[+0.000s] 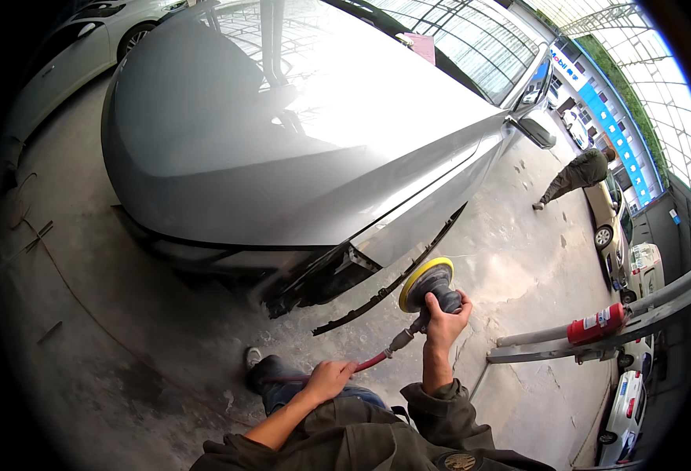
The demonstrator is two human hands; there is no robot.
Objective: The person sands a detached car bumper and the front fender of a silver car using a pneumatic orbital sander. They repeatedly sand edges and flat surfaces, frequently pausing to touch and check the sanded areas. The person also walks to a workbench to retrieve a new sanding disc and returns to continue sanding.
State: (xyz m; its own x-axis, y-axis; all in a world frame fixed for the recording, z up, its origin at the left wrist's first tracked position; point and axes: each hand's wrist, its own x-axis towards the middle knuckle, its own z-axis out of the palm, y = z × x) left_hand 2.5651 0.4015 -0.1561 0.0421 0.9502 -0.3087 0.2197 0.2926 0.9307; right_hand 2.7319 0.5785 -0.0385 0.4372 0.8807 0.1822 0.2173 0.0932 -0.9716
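Silver car [282, 157], one, fills 12 o'clock, front end toward the wearer; a dark curved strip [377, 300], one, lies along its near front corner; one round sander [428, 284], yellow-edged pad and dark body, sits at 4 o'clock near that strip; two hands on the gear; right hand [447, 318], at 4 o'clock, has thumb and fingers closed about the sander's body, pad tilted toward 10; left hand [330, 381], at 6 o'clock, has fingers curled round one red hose [373, 361], tips hidden; the hose runs up through a coupling [399, 341] to the sander.

One white car [78, 63] at 10 o'clock; one other person [585, 173] between 2 and 3, leaning; several parked cars between 2 and 5, too overlapped to count surely.

Writing: one red fire extinguisher [600, 323], near 4, with a pale label; one white sign panel [567, 71] and one blue banner [616, 137], near 2, both lettered; one round gold-toned emblem [459, 461] on the wearer's dark garment, at 5.
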